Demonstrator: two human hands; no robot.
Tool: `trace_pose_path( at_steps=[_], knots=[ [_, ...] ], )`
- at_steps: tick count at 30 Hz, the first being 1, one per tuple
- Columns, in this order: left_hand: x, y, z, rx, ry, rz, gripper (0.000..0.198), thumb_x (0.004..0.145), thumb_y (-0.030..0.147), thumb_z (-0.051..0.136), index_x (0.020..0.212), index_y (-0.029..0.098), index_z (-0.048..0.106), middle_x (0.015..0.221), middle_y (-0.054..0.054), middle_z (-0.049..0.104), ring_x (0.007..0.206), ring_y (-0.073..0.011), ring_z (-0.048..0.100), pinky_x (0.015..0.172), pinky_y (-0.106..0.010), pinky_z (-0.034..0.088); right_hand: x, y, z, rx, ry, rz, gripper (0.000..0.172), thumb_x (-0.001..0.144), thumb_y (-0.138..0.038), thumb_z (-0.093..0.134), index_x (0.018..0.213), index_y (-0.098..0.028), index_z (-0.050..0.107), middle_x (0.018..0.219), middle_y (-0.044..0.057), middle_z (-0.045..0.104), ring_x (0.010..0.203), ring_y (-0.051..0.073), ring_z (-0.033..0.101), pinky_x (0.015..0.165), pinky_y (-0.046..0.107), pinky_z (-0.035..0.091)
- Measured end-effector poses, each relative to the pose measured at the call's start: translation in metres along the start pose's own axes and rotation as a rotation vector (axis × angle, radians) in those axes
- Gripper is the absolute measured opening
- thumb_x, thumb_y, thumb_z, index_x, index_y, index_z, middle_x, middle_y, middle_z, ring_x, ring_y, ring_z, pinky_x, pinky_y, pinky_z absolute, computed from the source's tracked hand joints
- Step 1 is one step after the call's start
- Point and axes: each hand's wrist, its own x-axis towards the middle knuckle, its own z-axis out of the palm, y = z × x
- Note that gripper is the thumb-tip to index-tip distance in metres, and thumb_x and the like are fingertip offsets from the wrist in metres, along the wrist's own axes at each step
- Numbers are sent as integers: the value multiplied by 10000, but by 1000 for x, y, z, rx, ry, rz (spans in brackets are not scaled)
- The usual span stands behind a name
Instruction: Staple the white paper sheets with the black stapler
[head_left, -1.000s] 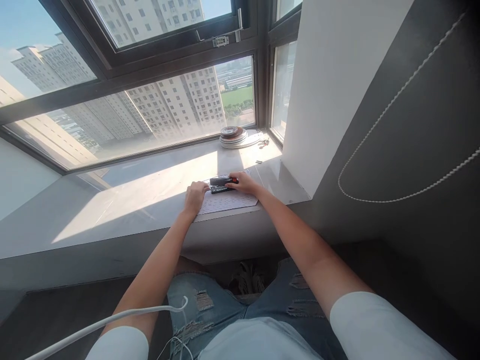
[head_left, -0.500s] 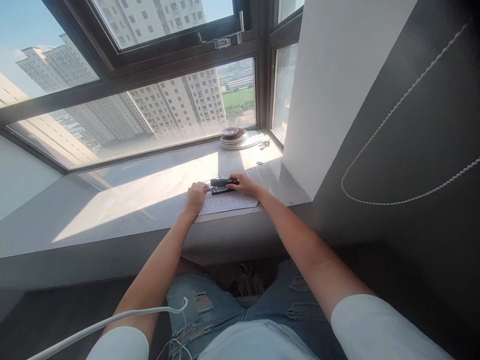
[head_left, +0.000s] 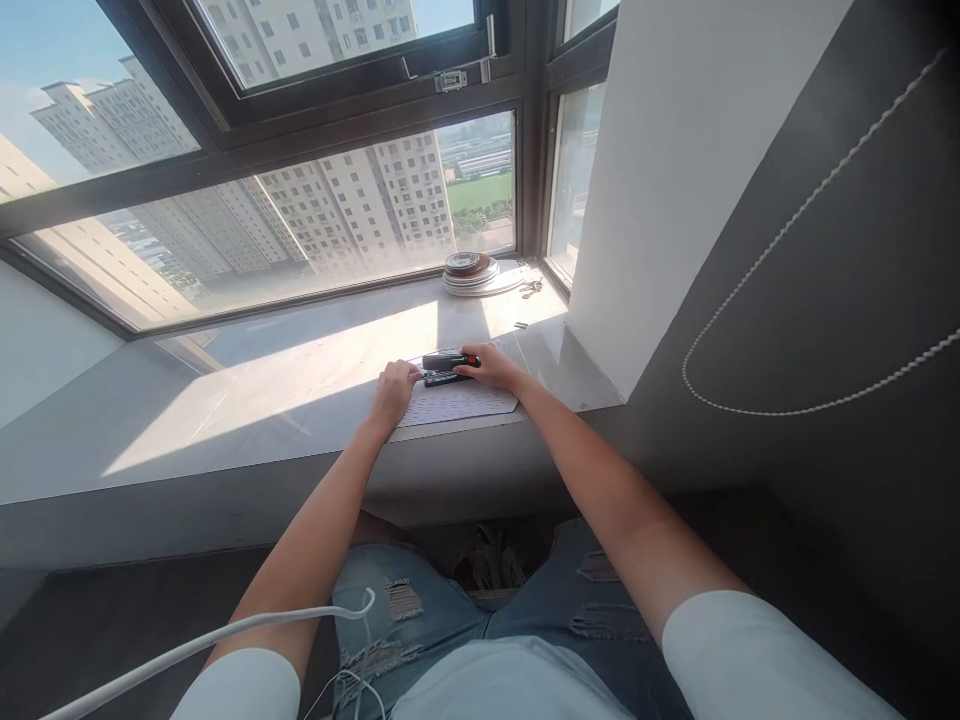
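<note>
A black stapler [head_left: 442, 365] with a red mark near its rear lies over printed paper sheets [head_left: 457, 403] at the front edge of the windowsill. Its jaws gape toward the left. My right hand [head_left: 491, 366] is closed round the stapler's rear end. On the other side, my left hand [head_left: 396, 388] has its fingers pinched together right at the stapler's front; whatever they hold is too small to make out. The left wrist rests close to the sill's front edge, beside the paper.
Stacked plates [head_left: 471, 275] stand by the window corner, with keys [head_left: 532, 287] to their right. A small strip of staples [head_left: 521, 325] lies nearer. A beaded blind chain [head_left: 739, 408] hangs at right. One white cable [head_left: 225, 635] crosses in front of my left arm.
The view has shifted very slightly. Both hands and the stapler keep practically the same positions on the paper.
</note>
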Motion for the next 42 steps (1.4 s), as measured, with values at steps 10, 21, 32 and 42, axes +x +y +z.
trace_pose_path(
  at_steps=[10,21,32,42],
  knots=[
    [0,1,1,6,0,50,124,1045,194,525,973,206,625,1029,-112,675,994,-286,565,883,-431,450,-1,-1,-1,7,-8,-5,399,894,-584,629,787,-210,542,741,6,552,727,178,499,679,295,303],
    [-1,3,2,-20,-6,22,102,1037,216,556,971,208,633,1025,-109,683,1007,-286,572,912,-445,457,-2,-5,-4,11,-21,23,399,879,-593,633,852,-195,621,779,17,591,761,186,519,714,308,338],
    [-1,-3,-6,-151,-11,-1,135,989,263,605,966,213,728,1047,-106,738,1089,-287,630,986,-451,511,-2,-2,-3,19,-7,19,390,880,-587,642,855,-198,625,804,28,622,782,199,538,723,308,350],
    [-20,-1,-31,-307,-4,-259,449,897,265,699,1336,174,709,1153,-124,801,1130,-306,728,1011,-482,556,-3,-2,-2,31,-14,16,419,887,-620,632,821,-210,580,776,15,580,751,190,513,698,306,330]
  ],
)
